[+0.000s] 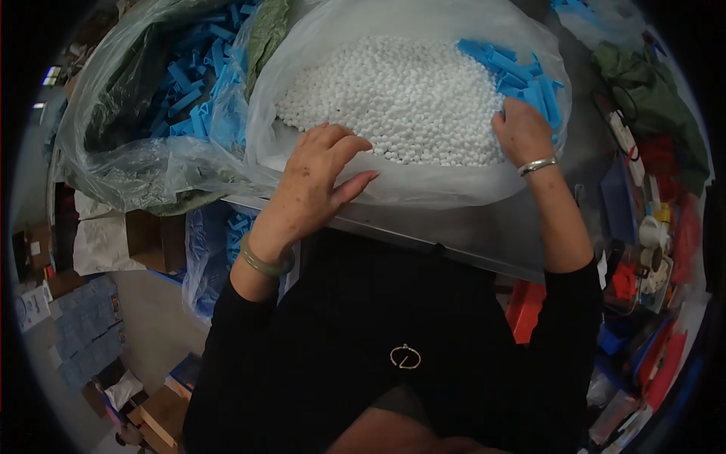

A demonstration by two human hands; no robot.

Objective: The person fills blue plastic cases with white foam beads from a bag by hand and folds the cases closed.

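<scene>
A clear plastic bag (pixel 454 189) lies open on the table, holding a heap of small white pellets (pixel 408 98) with several blue plastic pieces (pixel 522 72) at its right side. My left hand (pixel 321 174), with a green bangle at the wrist, is over the bag's near left edge; its fingers are apart and nothing shows between them. At the right edge of the pellets, beside the blue pieces, is my right hand (pixel 523 135), wearing a silver bracelet. Its fingers are curled closed, and what they hold, if anything, is hidden.
Left of the pellets stands a large plastic-lined sack (pixel 83 163) with many blue pieces inside. The metal table edge (pixel 423 240) runs in front of my body. Cardboard boxes (pixel 162 416) are at lower left. A red container (pixel 525 310) and assorted items are at right.
</scene>
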